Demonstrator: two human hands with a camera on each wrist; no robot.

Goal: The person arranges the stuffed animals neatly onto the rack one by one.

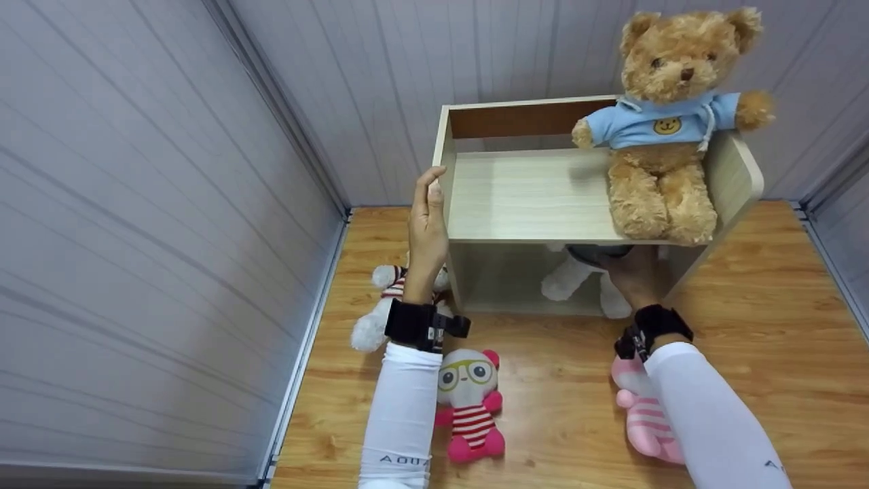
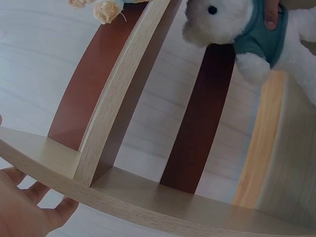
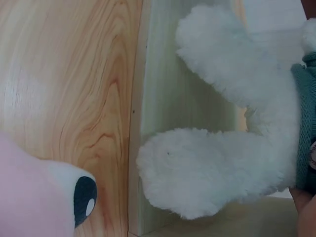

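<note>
A striped plush toy lies on the wooden floor at the far left, partly behind the left hand, whose straight fingers rest flat against the left side panel of the small wooden shelf. Nearer the person, a grey plush with glasses lies face up. The shelf's upper level holds a brown teddy bear in a blue hoodie, seated at its right end. In the lower compartment, the right hand grips a white bear in a teal top, fingers curled around its body. A pink plush lies by the right sleeve.
</note>
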